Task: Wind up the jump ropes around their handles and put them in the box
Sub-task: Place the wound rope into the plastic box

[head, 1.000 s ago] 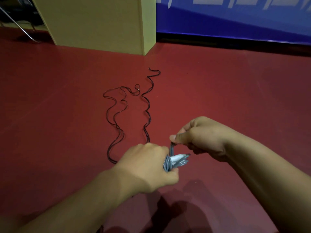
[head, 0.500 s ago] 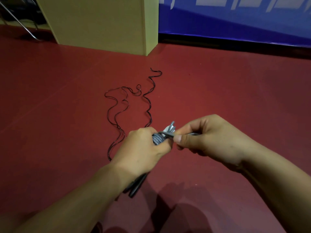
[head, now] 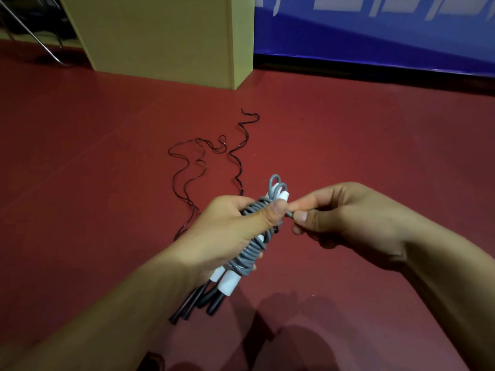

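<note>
A grey jump rope (head: 250, 254) is wound in tight coils around its white handles (head: 227, 285), which have black ends. My left hand (head: 233, 226) grips this bundle in the lower middle of the view, thumb pressed on the coils. Just to its right, my right hand (head: 345, 215) pinches the grey rope's loose end beside the handles' top. Two small grey loops stick out above the bundle. A second jump rope (head: 203, 167), thin and black, lies unwound in wavy lines on the red floor beyond my hands. No box is in view.
A yellow cabinet or pillar (head: 166, 36) stands on the red floor (head: 375, 135) at the back left. A blue banner (head: 375, 30) runs along the back right wall. Metal chair legs (head: 29, 33) show at the far left corner.
My left hand turned the bundle upright, so the wound coils and white handles now show below it. My right hand shifted from above the bundle to its right side, still pinching the rope end.
</note>
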Demonstrator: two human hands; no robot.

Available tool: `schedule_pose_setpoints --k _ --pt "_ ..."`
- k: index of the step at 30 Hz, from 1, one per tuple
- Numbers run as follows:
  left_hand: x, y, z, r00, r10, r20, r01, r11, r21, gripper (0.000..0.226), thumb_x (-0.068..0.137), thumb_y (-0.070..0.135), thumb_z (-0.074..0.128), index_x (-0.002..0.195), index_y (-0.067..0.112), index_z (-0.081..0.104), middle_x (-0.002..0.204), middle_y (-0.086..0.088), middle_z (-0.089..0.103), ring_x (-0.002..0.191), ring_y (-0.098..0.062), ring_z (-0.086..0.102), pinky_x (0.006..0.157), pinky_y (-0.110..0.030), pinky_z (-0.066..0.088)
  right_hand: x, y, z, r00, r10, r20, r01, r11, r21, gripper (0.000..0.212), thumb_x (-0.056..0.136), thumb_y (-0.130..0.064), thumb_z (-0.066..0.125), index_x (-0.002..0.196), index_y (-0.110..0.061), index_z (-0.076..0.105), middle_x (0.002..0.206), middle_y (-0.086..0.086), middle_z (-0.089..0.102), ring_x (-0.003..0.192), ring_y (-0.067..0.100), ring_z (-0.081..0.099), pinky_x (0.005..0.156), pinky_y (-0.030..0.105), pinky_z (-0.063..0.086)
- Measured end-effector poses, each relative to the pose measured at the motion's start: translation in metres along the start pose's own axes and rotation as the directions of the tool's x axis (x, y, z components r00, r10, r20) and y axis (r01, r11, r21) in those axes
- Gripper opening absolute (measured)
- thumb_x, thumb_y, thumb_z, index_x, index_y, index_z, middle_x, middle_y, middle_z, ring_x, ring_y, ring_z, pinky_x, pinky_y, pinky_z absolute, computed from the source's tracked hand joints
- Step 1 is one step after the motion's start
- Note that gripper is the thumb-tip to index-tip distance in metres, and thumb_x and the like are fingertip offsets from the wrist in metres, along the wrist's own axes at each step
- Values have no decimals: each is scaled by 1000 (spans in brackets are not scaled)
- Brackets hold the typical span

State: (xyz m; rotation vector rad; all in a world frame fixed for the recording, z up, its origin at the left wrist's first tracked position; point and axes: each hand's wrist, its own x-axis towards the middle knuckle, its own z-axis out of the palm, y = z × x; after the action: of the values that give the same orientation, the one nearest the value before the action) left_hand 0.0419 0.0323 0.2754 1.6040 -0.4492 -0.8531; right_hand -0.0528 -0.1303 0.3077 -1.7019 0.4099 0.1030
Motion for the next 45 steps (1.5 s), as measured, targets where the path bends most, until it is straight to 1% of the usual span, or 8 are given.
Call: schedule_pose_setpoints --k 5,10,19,23,28,34,41,45 --pt "-3 0 4 999 31 10 -30 997 -68 51 62 69 78 73 20 70 60 -6 58 50 -21 56 50 -30 49 1 2 4 999 33 10 -34 998 47 13 82 -7 70 70 -9 73 70 9 70 48 9 51 41 19 38" --pt "-4 0 4 1000 26 12 -24 992 -120 34 73 54 74 69 21 67 66 -10 60 48 -21 55 49 -31 49 -1 0 6 999 33 -22 -32 999 42 19 66 -29 76 64 -12 66 59 9 64 41 10 46 38 19 36" --pt "-7 2 8 996 0 87 20 972 -235 32 73 38 63 83 8 61 61 -9 60 46 -22 54 47 -31 51 -2 -2 8 999 26 -26 -12 902 431 11 73 -24 67 71 -13 65 60 6 58 47 10 49 42 19 46" --pt "-4 -3 7 998 12 60 -1 982 -191 18 74 37 65 75 19 66 74 -14 59 52 -24 55 51 -34 52 0 6 10 984 -115 -134 153 931 331 14 76 -26 67 69 -14 67 65 7 60 54 13 51 50 22 48" --pt "-5 -2 6 995 -21 99 41 978 -206 27 73 36 62 84 11 62 67 -13 60 48 -24 55 51 -33 51 4 11 12 943 -256 -213 309 911 272 27 76 -11 68 102 -8 61 65 10 65 56 14 61 54 22 52" --pt "-6 -2 5 992 -46 115 66 982 -176 20 72 35 62 78 16 65 74 -14 62 50 -25 55 53 -34 50 4 10 11 913 -319 -254 370 910 188 19 67 -15 71 85 -9 70 65 8 70 56 12 62 54 21 51" --pt "-8 -6 8 990 -98 105 108 989 -96 22 79 35 66 81 14 63 63 -9 60 50 -24 56 53 -32 48 5 10 8 958 -255 -128 275 944 182 18 83 -1 64 81 -13 77 74 9 72 60 14 63 59 22 55" --pt "-11 -7 9 987 -108 120 116 991 -67 22 68 35 62 80 17 63 72 -13 60 52 -26 56 52 -32 49 8 8 6 989 -148 -13 146 954 260 15 71 -11 67 85 -8 72 68 9 67 56 13 60 55 22 53"
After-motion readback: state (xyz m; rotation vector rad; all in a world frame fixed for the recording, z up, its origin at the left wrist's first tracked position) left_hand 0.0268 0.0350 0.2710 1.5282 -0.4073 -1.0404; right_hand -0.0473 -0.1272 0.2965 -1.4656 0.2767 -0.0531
